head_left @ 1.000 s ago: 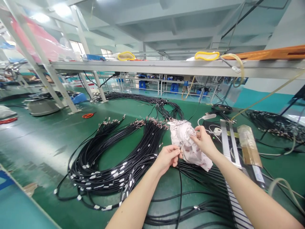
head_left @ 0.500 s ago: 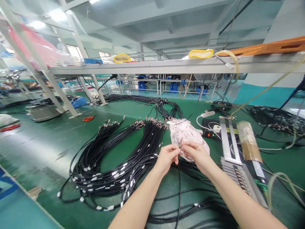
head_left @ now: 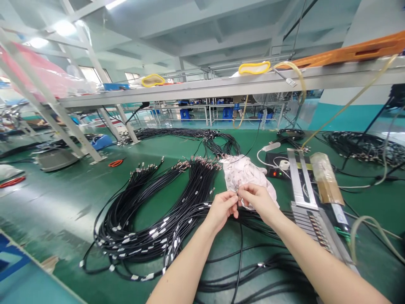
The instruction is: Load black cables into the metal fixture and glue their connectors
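My left hand [head_left: 224,207] pinches the upper end of a black cable [head_left: 241,249], which hangs down from the fingers toward the table. Close beside it, my right hand [head_left: 257,200] is closed at the same cable end, thumb and forefinger together. The tip between the fingers is too small to make out. Behind both hands lies a crumpled pale pink cloth [head_left: 245,171]. To the left, a large curved bundle of black cables [head_left: 120,228] with white labels spreads over the green table, its bare ends pointing away from me.
A metal slotted fixture [head_left: 313,223] stands to the right, beside a taped brown-and-clear tube [head_left: 327,179]. Behind it sits a black box with lit switches [head_left: 274,173]. Orange-handled pliers [head_left: 115,163] lie at the left. A shelf [head_left: 190,89] crosses above the table.
The view has shifted slightly. My right fingers have drawn in closer over the cable end, and the hanging cable has swung a little. My left hand keeps its pinch.
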A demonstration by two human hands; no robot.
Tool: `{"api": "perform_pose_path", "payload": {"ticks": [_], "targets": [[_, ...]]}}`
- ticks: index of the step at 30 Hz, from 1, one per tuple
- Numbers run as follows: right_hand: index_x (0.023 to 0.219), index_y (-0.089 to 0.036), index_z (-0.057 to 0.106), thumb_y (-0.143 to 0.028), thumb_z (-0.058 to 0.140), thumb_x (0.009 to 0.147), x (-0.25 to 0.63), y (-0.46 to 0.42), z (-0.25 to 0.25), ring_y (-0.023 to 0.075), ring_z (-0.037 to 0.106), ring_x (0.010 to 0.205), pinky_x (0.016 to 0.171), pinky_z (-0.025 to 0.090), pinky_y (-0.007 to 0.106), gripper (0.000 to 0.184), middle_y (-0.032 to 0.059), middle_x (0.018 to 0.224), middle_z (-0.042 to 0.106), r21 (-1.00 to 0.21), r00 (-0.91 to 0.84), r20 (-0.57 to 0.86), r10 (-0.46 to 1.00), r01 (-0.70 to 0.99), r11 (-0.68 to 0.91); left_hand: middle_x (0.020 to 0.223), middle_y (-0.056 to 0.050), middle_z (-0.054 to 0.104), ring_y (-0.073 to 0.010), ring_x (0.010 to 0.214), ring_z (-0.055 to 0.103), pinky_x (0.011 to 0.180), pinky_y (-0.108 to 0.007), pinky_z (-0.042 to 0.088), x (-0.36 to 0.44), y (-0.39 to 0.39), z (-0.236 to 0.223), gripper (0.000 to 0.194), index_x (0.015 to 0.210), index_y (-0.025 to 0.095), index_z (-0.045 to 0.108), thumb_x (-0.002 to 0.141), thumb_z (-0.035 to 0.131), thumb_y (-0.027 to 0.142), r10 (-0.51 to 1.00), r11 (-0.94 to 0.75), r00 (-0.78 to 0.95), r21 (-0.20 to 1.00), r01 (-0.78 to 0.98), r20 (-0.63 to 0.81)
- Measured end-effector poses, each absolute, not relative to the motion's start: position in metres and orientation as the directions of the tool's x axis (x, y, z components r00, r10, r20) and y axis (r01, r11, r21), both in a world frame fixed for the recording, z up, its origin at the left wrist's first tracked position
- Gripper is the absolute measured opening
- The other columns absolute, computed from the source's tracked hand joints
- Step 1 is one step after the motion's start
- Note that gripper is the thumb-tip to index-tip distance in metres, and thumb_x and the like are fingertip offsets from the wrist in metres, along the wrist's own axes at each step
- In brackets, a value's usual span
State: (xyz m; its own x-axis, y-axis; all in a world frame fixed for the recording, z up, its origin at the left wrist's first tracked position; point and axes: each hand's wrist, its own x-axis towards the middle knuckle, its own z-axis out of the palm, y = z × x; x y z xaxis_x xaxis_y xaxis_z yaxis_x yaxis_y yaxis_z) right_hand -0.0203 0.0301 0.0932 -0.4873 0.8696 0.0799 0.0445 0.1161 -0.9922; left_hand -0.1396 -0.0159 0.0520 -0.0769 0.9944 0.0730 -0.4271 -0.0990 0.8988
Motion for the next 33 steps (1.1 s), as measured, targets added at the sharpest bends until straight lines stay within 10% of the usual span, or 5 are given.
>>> {"api": "perform_pose_path", "payload": {"ticks": [33], "targets": [[0.052, -0.018, 0.047, -0.027, 0.053, 0.066, -0.014, 0.047, 0.092, 0.0066, 0.041, 0.034, 0.037, 0.031, 0.021, 0.018, -0.0041, 0.042, 0.047, -0.994, -0.498, -0.076, 0.864, 0.106, -0.026, 0.064, 0.002, 0.055, -0.0072, 0.046, 0.052, 0.045, -0.02, 0.043, -0.14, -0.016, 0.047, 0.02, 0.075, 0.015, 0.063, 0.07, 0.065, 0.035, 0.951, -0.249, -0.197, 0.968, -0.026, 0.239]]}}
